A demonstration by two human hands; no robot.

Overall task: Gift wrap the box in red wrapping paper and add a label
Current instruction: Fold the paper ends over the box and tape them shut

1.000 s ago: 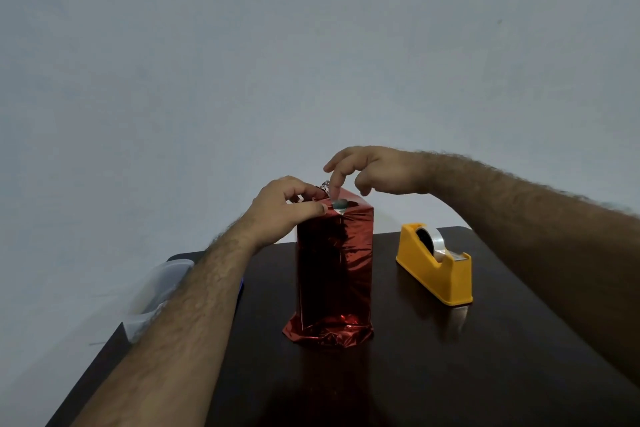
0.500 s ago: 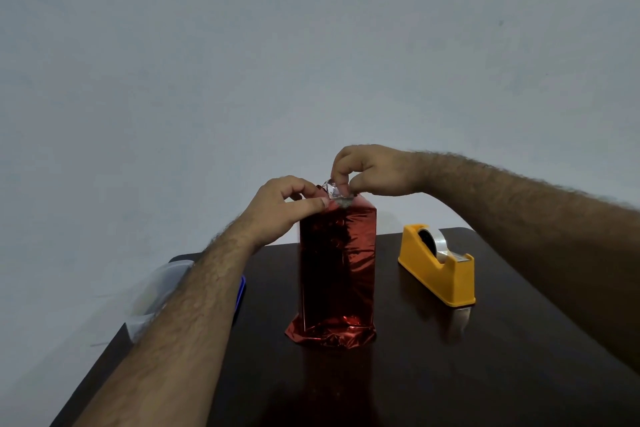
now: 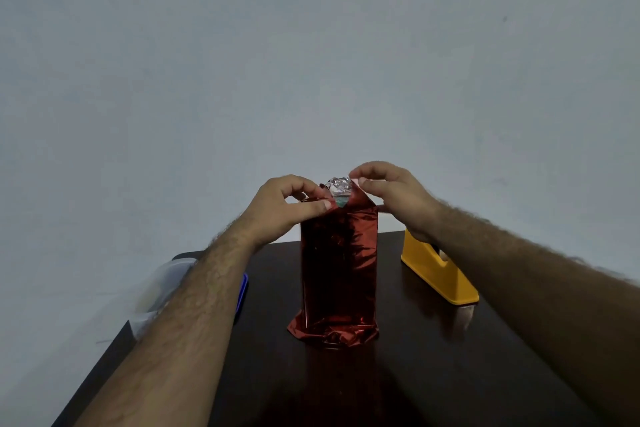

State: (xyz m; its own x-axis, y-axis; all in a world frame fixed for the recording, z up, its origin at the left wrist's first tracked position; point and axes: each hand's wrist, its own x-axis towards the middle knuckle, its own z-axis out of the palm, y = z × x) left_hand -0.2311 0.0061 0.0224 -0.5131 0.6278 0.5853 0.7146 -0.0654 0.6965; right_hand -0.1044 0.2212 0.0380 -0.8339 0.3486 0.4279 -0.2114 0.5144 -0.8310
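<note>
Pinching paper (image 3: pixel 337 253) flaps atop upright box — L hand (image 3: pixel 284 206), R hand (image 3: pixel 394 194).

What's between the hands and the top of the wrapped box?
Nothing visible. Left hand and right hand both already pinch the red paper at the box's open top; the tape dispenser sits apart to the right.
</note>
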